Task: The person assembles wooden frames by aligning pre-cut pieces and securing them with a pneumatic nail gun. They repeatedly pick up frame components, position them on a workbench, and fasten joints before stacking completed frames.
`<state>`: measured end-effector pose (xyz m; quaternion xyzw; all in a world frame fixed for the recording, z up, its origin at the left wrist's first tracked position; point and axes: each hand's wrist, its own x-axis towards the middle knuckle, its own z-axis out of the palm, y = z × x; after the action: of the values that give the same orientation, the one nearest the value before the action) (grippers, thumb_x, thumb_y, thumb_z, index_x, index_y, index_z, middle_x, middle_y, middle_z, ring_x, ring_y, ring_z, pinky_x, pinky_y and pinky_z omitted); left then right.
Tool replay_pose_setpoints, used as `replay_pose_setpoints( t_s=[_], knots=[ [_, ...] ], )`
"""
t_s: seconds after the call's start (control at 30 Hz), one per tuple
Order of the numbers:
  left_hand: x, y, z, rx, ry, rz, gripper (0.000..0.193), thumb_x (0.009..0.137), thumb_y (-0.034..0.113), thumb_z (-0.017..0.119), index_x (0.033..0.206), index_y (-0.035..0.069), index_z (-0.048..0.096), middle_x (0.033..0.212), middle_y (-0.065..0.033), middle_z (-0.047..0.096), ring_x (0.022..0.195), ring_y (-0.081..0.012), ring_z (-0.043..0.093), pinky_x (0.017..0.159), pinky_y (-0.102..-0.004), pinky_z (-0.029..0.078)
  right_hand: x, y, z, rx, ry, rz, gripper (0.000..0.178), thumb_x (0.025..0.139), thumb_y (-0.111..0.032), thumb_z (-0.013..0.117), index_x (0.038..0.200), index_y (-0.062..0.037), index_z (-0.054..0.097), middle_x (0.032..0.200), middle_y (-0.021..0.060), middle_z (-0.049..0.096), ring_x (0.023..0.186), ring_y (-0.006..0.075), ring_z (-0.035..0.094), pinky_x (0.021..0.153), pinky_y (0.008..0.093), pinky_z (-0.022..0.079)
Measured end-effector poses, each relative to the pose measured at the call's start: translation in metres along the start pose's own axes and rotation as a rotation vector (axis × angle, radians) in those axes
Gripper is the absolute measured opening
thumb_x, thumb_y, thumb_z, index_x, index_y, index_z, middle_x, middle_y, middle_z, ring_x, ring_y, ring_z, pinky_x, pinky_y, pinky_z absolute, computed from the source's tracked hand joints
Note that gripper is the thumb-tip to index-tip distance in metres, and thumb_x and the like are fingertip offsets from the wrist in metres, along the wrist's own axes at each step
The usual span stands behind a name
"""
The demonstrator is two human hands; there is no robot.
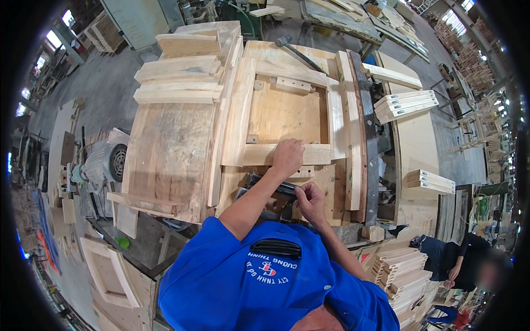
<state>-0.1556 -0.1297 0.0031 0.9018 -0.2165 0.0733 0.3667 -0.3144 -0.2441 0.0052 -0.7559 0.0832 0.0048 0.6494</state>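
Observation:
My left hand (289,158) is closed over the near rail (314,154) of a pale rectangular wooden frame, its fingers curled on the wood. The frame lies on a plywood jig board (287,118) between long wooden side bars. My right hand (312,204) is closer to my body, thumb and fingers pinched at the end of a long black metal tool (284,188). That tool's exact kind is unclear, as my left forearm covers part of it. A small drilled wooden block (302,172) sits just below the near rail.
A hammer (298,52) lies across the board's far edge. Planks (176,67) rest on the worn panel at left, beside a grey motor (113,161). Stacked slats (406,105) stand on the right bench. Another person (454,259) is at far right.

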Motion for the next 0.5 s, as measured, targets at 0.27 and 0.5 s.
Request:
replay_pose_setpoints(
  t_s=[0.27,0.5],
  knots=[
    [-0.002,-0.003,-0.003,-0.002,-0.003,0.004,0.025,0.095,0.019,0.061,0.108,0.001,0.071,0.098,-0.0195,0.072,0.097,-0.0378,0.067,0.091,-0.0498,0.05,-0.023,-0.029,0.016,-0.469,-0.279,-0.382,0.019,0.089,-0.016,0.08,0.091,-0.0059,0.064,0.079,0.0096,0.065,0.069,0.0247,0.064,0.061,0.037,0.049],
    [-0.002,-0.01,0.001,0.107,-0.081,0.098,0.026,0.095,0.019,0.06,0.11,0.001,0.072,0.1,-0.0193,0.073,0.099,-0.037,0.068,0.093,-0.0486,0.051,-0.024,-0.041,0.033,-0.874,-0.626,-0.497,0.045,0.081,-0.039,0.08,0.112,-0.0109,0.063,0.1,0.0109,0.069,0.097,0.0313,0.066,0.087,0.0444,0.041]
  ],
)
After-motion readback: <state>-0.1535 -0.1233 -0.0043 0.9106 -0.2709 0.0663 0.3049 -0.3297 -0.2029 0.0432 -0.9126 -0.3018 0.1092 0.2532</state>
